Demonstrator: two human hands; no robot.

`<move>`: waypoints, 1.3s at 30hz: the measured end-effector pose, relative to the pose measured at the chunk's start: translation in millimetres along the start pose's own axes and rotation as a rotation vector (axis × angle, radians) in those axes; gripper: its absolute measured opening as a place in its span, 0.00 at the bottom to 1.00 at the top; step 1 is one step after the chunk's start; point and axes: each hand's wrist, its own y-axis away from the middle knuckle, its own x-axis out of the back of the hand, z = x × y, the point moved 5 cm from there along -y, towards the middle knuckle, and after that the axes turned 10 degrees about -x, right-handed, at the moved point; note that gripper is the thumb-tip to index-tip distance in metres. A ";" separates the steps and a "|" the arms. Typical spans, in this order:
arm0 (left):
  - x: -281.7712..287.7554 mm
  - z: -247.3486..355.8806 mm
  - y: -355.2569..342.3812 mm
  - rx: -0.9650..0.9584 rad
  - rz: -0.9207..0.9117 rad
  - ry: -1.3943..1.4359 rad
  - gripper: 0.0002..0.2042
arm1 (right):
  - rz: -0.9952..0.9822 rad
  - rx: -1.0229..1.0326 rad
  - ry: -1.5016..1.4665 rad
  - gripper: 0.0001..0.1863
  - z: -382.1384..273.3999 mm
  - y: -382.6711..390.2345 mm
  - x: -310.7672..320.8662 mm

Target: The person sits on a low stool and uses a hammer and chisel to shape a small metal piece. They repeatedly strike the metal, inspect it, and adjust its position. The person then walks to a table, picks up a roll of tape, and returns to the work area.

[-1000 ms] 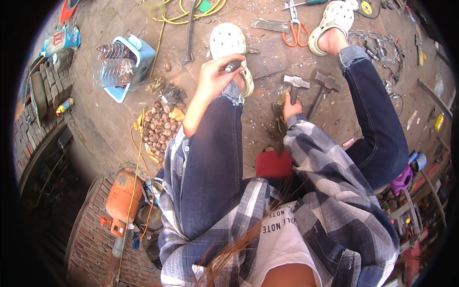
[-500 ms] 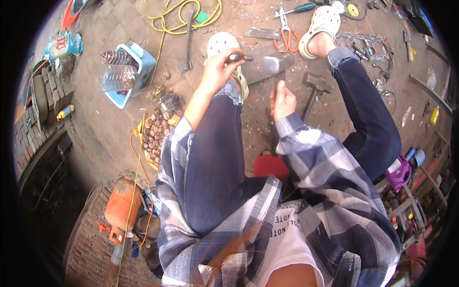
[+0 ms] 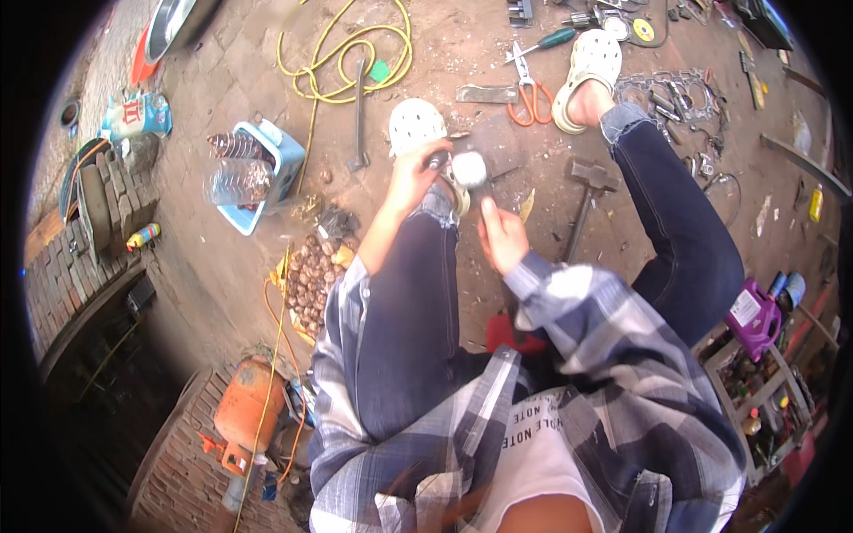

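Observation:
I sit low over a dirt floor with my knees up, in dark jeans and a plaid shirt. My left hand (image 3: 416,174) is closed around the handle of a hammer (image 3: 468,169), and its pale head is blurred just above my left knee. Just below the hammer head, my right hand (image 3: 500,236) has its fingers pinched on a small object (image 3: 487,210) held to the ground. That object is too small to identify. My feet wear white clogs (image 3: 416,121), one of them close to the left hand.
A sledgehammer (image 3: 586,190) lies right of my hands, with orange-handled snips (image 3: 530,99) beyond. A yellow hose (image 3: 342,53) coils at the top. To the left are a blue tray of plastic bottles (image 3: 258,165), a pile of brown nuts (image 3: 311,281) and an orange canister (image 3: 244,410). A purple jug (image 3: 755,313) stands at the right.
The hammer in my left hand has swung down toward my right hand. My right hand has shifted slightly nearer to my knee, and the view has moved forward over the floor.

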 end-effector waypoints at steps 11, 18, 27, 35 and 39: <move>18.2 4.8 10.6 0.240 0.407 0.307 0.12 | 0.357 -0.026 0.463 0.32 62.4 -27.6 40.2; 21.8 1.7 14.9 0.238 0.438 0.261 0.11 | 0.702 -0.169 0.626 0.32 117.2 -62.9 90.5; 25.9 -1.4 23.8 0.230 0.527 0.391 0.11 | 0.444 0.329 0.988 0.19 -38.4 -74.7 18.8; 25.6 -1.2 20.3 0.237 0.617 0.490 0.11 | 0.412 0.513 1.203 0.16 -68.2 -185.8 -27.8; 28.9 3.1 23.8 0.232 0.651 0.491 0.11 | 0.437 0.482 0.988 0.16 -58.7 -190.0 -10.0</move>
